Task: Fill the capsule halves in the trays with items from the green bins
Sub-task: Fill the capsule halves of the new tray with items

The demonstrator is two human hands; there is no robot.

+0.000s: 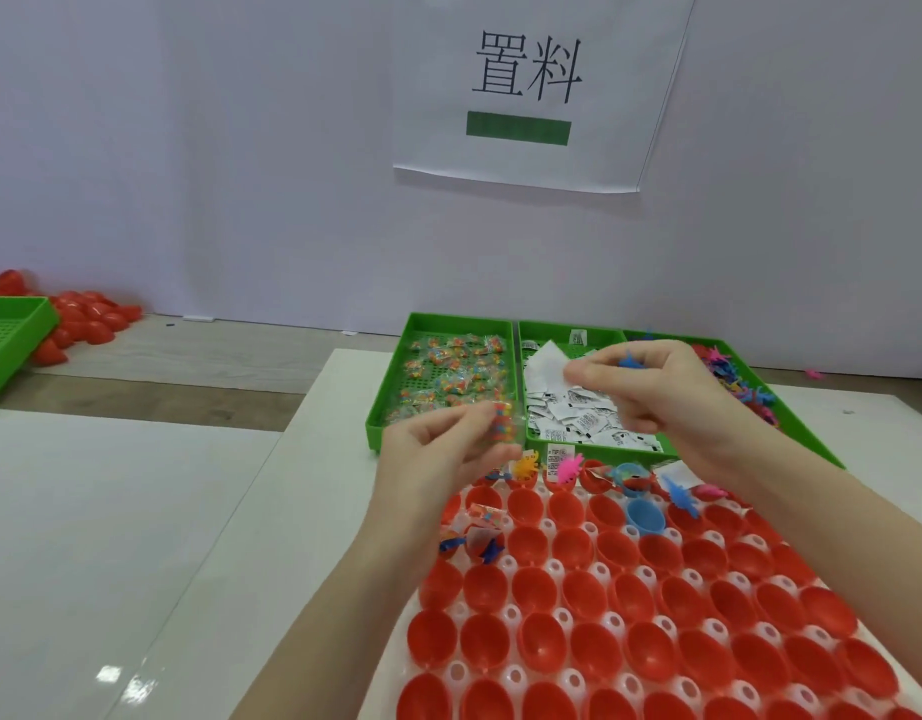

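A white tray (511,613) full of red capsule halves (583,592) fills the lower right. The far row and a few halves at the left hold toys and packets; one half (645,516) is blue. Behind it stand three green bins: candy bags (451,376), white packets (578,413), and small coloured toys (734,376). My left hand (433,449) pinches a clear bag of coloured beads (500,423) above the tray's far edge. My right hand (666,392) hovers over the packet bin, gripping a white packet (544,367) and a blue toy (630,361).
A green bin (12,335) sits at the far left beside a heap of loose red capsule halves (79,319). A white wall with a paper sign (526,80) rises behind the bins. White table surface (137,511) lies to the left of the tray.
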